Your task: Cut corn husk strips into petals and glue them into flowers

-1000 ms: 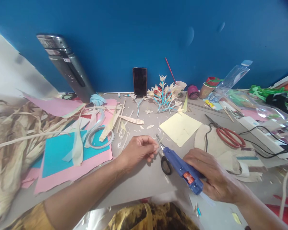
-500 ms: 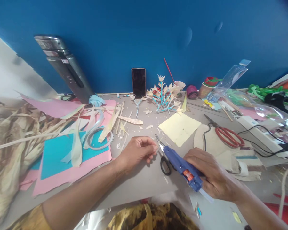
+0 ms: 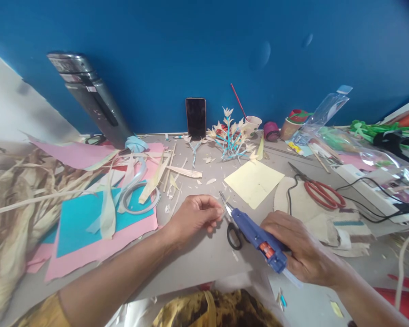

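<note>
My right hand (image 3: 289, 243) is wrapped round a blue glue gun (image 3: 259, 236), with a clear glue stick (image 3: 292, 278) jutting from its rear end. The gun's nozzle points up and left, close to the fingertips of my left hand (image 3: 201, 213). Those fingers are pinched together on a small, thin pale piece (image 3: 226, 202), too small to name. Under the gun lie black-handled scissors (image 3: 234, 236), partly covered by it. Beyond them is a pale yellow paper sheet (image 3: 254, 182). Further back stands a cluster of husk flowers (image 3: 229, 136) on blue-wrapped stems.
Dried corn husks (image 3: 10, 218), blue paper (image 3: 78, 222) and a tape roll (image 3: 124, 200) lie to the left. Red-handled scissors (image 3: 323, 194) rest on a folded cloth (image 3: 347, 231) at right, near a power strip (image 3: 368, 190). A phone (image 3: 196, 118) leans on the blue wall.
My hands and the glue gun have barely moved. The view has shifted very slightly, and the thin piece shows a little more beside the nozzle.
</note>
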The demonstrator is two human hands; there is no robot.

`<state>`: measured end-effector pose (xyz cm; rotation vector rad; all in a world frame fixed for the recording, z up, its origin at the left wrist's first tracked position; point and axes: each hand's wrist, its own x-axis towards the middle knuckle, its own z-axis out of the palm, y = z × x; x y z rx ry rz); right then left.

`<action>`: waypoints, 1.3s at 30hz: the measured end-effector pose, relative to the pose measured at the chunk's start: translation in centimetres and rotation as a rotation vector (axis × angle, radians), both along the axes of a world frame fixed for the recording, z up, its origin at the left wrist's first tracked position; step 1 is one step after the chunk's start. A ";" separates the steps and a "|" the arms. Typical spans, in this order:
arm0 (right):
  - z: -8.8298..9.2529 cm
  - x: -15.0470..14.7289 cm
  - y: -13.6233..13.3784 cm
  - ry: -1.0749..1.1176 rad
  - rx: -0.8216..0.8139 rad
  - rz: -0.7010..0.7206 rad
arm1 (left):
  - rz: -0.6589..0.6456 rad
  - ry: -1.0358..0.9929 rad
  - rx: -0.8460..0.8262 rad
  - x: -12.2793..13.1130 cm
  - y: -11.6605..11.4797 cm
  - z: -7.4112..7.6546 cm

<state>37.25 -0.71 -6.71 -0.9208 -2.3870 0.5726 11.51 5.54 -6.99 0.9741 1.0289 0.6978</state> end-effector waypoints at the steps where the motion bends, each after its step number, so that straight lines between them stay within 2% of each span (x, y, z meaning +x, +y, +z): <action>1: 0.0 0.0 0.0 -0.002 0.002 0.003 | -0.001 -0.003 -0.002 0.0 0.0 0.0; 19: 0.4 -0.4 -0.1 -0.022 0.028 0.015 | 0.011 0.005 -0.015 0.1 0.0 0.0; 27: -0.2 0.5 -0.1 -0.050 0.112 -0.065 | 0.019 -0.044 -0.062 -0.1 0.0 0.1; 30: -0.3 1.8 -0.4 -0.087 0.201 -0.180 | 0.032 -0.114 -0.096 -0.3 0.1 -0.1; 36: -1.4 5.4 0.4 -0.405 0.289 -0.623 | 0.031 -0.243 -0.131 -0.7 0.4 -0.2; 39: -2.2 6.6 1.0 -0.485 0.241 -0.680 | 0.030 -0.279 -0.123 -0.9 0.3 0.2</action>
